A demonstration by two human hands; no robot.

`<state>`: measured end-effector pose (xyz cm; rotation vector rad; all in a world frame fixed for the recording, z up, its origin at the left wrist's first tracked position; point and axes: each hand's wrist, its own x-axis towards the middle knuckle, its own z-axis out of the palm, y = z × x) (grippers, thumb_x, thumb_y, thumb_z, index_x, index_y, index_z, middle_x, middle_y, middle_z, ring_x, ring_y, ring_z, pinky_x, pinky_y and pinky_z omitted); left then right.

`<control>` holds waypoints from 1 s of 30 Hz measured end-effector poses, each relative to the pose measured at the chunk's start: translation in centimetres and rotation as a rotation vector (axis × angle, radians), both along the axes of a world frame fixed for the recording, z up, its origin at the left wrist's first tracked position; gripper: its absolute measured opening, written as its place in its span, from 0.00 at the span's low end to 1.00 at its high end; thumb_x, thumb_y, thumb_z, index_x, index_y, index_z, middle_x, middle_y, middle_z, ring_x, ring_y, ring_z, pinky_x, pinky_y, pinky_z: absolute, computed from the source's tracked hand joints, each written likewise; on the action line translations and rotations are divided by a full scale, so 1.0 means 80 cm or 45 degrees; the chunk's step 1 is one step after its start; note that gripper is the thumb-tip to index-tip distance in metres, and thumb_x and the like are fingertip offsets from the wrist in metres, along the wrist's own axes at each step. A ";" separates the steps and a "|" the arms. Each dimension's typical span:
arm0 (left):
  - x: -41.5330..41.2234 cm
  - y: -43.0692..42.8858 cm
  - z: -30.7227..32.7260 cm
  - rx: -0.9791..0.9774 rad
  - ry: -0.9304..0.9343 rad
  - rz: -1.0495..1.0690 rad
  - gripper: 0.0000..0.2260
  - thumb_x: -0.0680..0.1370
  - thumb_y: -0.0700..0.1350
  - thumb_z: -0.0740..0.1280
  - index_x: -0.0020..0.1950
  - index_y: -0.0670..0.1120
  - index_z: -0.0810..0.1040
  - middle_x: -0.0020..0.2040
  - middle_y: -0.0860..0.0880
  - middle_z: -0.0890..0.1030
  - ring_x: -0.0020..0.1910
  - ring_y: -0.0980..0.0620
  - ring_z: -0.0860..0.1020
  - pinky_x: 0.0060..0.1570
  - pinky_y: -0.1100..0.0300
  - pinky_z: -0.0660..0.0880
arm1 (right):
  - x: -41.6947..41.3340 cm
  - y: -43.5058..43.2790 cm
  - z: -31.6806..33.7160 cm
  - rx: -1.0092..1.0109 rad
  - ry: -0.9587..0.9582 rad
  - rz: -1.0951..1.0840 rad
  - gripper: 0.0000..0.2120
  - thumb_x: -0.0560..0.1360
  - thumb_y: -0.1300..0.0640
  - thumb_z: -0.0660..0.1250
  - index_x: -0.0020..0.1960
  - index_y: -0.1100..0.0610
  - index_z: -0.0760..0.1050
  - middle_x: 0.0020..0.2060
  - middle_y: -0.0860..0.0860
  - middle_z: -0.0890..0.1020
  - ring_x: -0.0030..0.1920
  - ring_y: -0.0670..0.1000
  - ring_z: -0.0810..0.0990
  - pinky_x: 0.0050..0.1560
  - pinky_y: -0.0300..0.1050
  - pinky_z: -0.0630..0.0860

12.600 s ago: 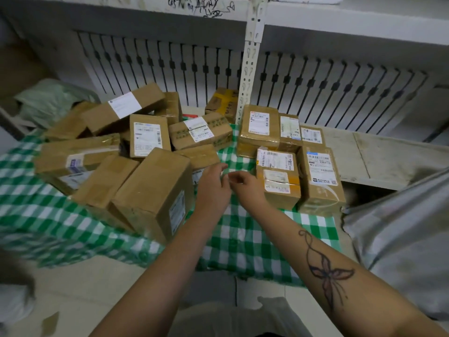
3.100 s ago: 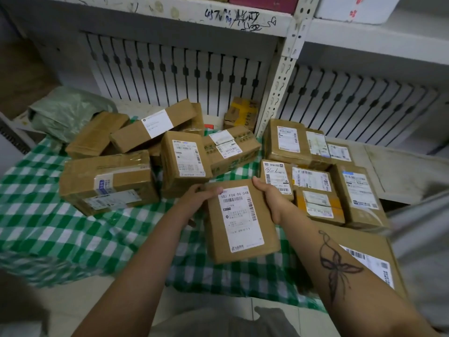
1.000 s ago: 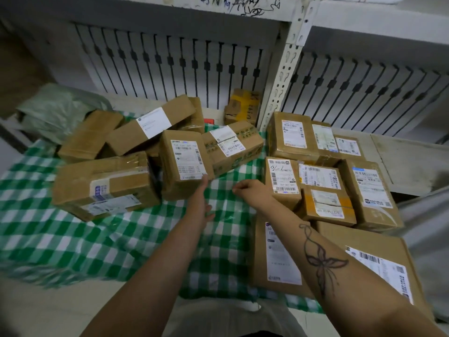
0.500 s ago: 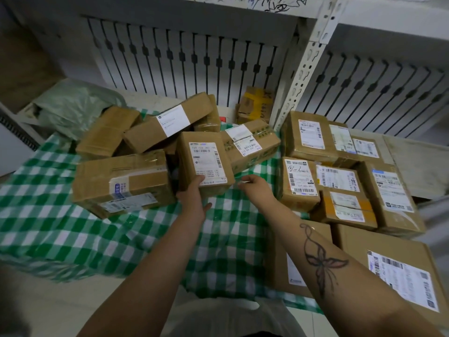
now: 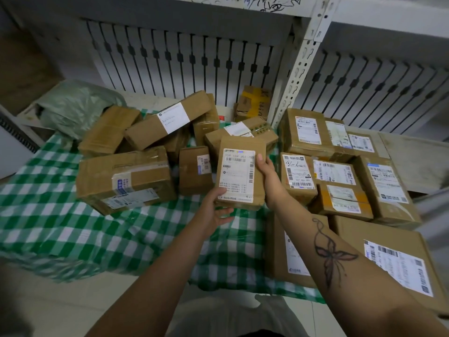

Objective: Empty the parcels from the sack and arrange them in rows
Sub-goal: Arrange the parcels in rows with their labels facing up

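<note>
Both hands hold a flat cardboard parcel (image 5: 239,171) with a white label, lifted above the green checked sack (image 5: 60,229). My left hand (image 5: 216,210) grips its near lower corner; my right hand (image 5: 268,175) holds its right edge. To the left and behind lies a loose heap of brown parcels (image 5: 126,177). On the right, several labelled parcels (image 5: 340,176) lie side by side in rows, label up. Two larger flat parcels (image 5: 398,261) lie nearest me on the right, partly hidden by my right forearm.
A white metal shelf upright (image 5: 298,71) stands behind the parcels, in front of a barred white panel. A pale green plastic bag (image 5: 73,108) lies at the back left. A small yellow-taped box (image 5: 252,103) sits by the upright. Pale floor tiles show in front.
My hands reached to the upright parcel in the heap, took hold of it and lifted it toward me. A small box behind it is now uncovered. Earlier, another flat parcel was laid down at right.
</note>
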<state>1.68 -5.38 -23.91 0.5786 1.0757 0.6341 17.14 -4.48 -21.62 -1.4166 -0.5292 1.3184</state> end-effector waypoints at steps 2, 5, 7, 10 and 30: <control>-0.002 -0.002 0.000 0.031 0.080 -0.082 0.11 0.77 0.51 0.61 0.58 0.50 0.72 0.54 0.46 0.75 0.53 0.45 0.74 0.55 0.45 0.73 | 0.003 -0.004 0.000 0.015 0.019 0.005 0.31 0.76 0.51 0.65 0.75 0.50 0.56 0.60 0.56 0.79 0.54 0.56 0.81 0.51 0.51 0.78; -0.003 0.000 -0.001 0.114 0.208 -0.176 0.11 0.77 0.56 0.60 0.57 0.53 0.73 0.57 0.49 0.76 0.57 0.47 0.74 0.61 0.46 0.68 | 0.013 -0.012 0.000 0.021 -0.025 0.025 0.29 0.76 0.55 0.64 0.74 0.48 0.57 0.56 0.54 0.81 0.51 0.54 0.81 0.46 0.49 0.77; -0.003 0.003 0.002 0.137 0.197 -0.203 0.09 0.77 0.58 0.59 0.51 0.56 0.75 0.53 0.52 0.79 0.55 0.50 0.74 0.60 0.49 0.68 | 0.015 -0.020 0.003 -0.016 -0.076 0.064 0.32 0.76 0.56 0.64 0.75 0.45 0.54 0.52 0.50 0.80 0.49 0.52 0.79 0.42 0.46 0.74; -0.001 0.006 0.006 0.188 0.152 -0.217 0.16 0.73 0.60 0.65 0.55 0.53 0.77 0.50 0.52 0.82 0.52 0.50 0.79 0.59 0.49 0.73 | 0.018 -0.031 -0.002 -0.067 -0.110 0.123 0.38 0.68 0.51 0.68 0.74 0.43 0.56 0.55 0.51 0.80 0.54 0.54 0.78 0.48 0.52 0.75; 0.006 -0.007 -0.013 0.003 0.391 -0.603 0.30 0.74 0.40 0.65 0.71 0.61 0.59 0.53 0.43 0.77 0.51 0.41 0.76 0.48 0.48 0.74 | 0.040 -0.058 -0.018 -0.402 -0.816 0.557 0.19 0.74 0.61 0.68 0.64 0.61 0.75 0.59 0.56 0.80 0.58 0.54 0.78 0.61 0.43 0.72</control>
